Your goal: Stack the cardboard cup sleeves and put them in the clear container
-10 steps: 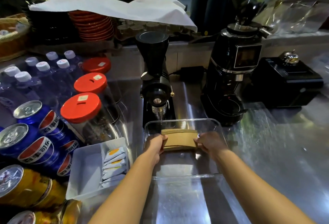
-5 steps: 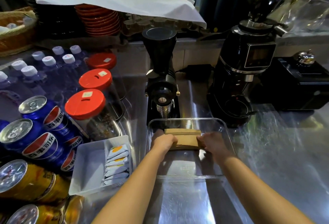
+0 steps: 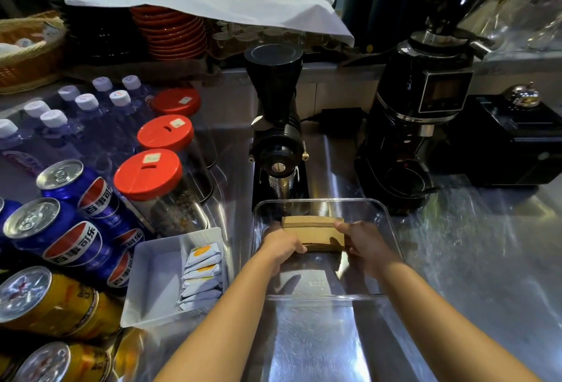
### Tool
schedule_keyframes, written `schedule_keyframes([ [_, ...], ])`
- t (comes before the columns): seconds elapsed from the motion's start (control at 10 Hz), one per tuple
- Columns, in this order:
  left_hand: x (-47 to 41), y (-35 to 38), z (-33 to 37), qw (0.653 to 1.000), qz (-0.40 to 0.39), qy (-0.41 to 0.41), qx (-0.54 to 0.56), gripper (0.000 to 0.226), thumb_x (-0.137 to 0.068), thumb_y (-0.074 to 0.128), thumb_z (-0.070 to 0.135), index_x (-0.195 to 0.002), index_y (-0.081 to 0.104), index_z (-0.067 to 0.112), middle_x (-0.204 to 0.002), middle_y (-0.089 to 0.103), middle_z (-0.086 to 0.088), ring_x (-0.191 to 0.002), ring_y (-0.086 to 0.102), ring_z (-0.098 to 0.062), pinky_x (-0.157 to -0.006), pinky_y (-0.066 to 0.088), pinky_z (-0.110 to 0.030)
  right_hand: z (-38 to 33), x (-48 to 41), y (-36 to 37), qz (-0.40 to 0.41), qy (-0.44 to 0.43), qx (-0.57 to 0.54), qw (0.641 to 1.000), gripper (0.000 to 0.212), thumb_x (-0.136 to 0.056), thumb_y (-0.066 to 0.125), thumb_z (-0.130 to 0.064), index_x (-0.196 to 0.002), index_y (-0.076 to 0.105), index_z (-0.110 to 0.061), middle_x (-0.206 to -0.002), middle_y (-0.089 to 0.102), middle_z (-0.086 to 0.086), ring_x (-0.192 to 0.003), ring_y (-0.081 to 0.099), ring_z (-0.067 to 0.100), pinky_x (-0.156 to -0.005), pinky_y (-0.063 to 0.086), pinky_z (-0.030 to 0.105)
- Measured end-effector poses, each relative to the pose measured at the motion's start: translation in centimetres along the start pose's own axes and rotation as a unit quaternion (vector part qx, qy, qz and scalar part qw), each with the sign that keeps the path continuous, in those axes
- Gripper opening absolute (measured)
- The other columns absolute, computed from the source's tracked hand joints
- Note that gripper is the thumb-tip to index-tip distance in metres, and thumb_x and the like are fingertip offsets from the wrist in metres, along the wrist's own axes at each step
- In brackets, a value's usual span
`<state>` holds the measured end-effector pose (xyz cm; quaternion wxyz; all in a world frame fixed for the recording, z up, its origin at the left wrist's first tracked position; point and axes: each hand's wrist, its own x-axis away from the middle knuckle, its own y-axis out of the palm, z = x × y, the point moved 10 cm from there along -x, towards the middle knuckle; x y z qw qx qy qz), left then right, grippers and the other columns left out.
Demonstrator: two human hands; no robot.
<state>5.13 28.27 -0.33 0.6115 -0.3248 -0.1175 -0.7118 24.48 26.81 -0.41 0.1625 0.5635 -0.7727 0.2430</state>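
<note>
A stack of brown cardboard cup sleeves (image 3: 314, 231) sits low inside the clear container (image 3: 390, 223), in its far half. My left hand (image 3: 281, 245) grips the stack's left end and my right hand (image 3: 363, 240) grips its right end. Both hands reach down over the container's near rim. The bottom of the stack is hidden behind my fingers, so I cannot tell if it rests on the container floor.
A small black grinder (image 3: 276, 138) stands right behind the container, a bigger grinder (image 3: 416, 114) to its right. To the left lie a white tray (image 3: 152, 278) with sachets, red-lidded jars (image 3: 149, 173), soda cans (image 3: 60, 229) and water bottles (image 3: 88, 105) on the steel counter (image 3: 474, 260).
Both hands have lowered the sleeve stack a little deeper into the container. The camera has drifted, so the scene sits slightly lower and to the right.
</note>
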Motion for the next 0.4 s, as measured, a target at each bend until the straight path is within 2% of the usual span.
schedule_keyframes([
  [0.1, 0.3, 0.0, 0.1, 1.000, -0.007, 0.003, 0.024, 0.048, -0.074, 0.069, 0.007, -0.113, 0.042, 0.011, -0.094, 0.056, -0.002, -0.081, 0.055, -0.015, -0.058, 0.043, -0.026, -0.1, 0.2, 0.0, 0.000, -0.009, -0.012, 1.000, 0.028, -0.082, 0.063, -0.024, -0.094, 0.061, 0.001, -0.078, 0.055, 0.008, -0.072, 0.050, 0.021, -0.060, 0.038, 0.028],
  [0.2, 1.2, -0.4, 0.7, 1.000, 0.004, 0.012, -0.004, 0.060, -0.081, 0.064, 0.018, -0.132, 0.034, 0.007, -0.120, 0.053, -0.009, -0.098, 0.053, -0.021, -0.079, 0.046, -0.032, -0.9, 1.2, -0.4, 0.007, -0.024, 0.004, 1.000, 0.024, -0.083, 0.062, -0.023, -0.097, 0.056, -0.005, -0.081, 0.053, 0.007, -0.066, 0.048, 0.019, -0.056, 0.037, 0.029],
  [0.3, 4.1, -1.4, 3.1, 0.989, 0.028, 0.114, -0.085, 0.075, -0.082, 0.061, 0.027, -0.143, 0.020, 0.019, -0.128, 0.047, -0.001, -0.092, 0.048, -0.009, -0.066, 0.043, -0.014, -3.6, 2.6, -1.6, 0.019, -0.104, 0.011, 0.994, 0.030, -0.083, 0.064, -0.018, -0.110, 0.054, -0.009, -0.082, 0.058, 0.000, -0.065, 0.054, 0.010, -0.052, 0.041, 0.022],
  [0.4, 9.5, -3.3, 7.7, 0.942, 0.095, 0.272, -0.175, 0.066, -0.079, 0.062, 0.035, -0.138, 0.033, 0.027, -0.137, 0.045, 0.002, -0.113, 0.046, -0.012, -0.085, 0.036, -0.021, -7.5, 5.2, -2.4, -0.020, -0.177, 0.099, 0.979, 0.038, -0.081, 0.066, -0.021, -0.115, 0.054, -0.008, -0.094, 0.064, 0.004, -0.083, 0.061, 0.018, -0.072, 0.051, 0.033],
])
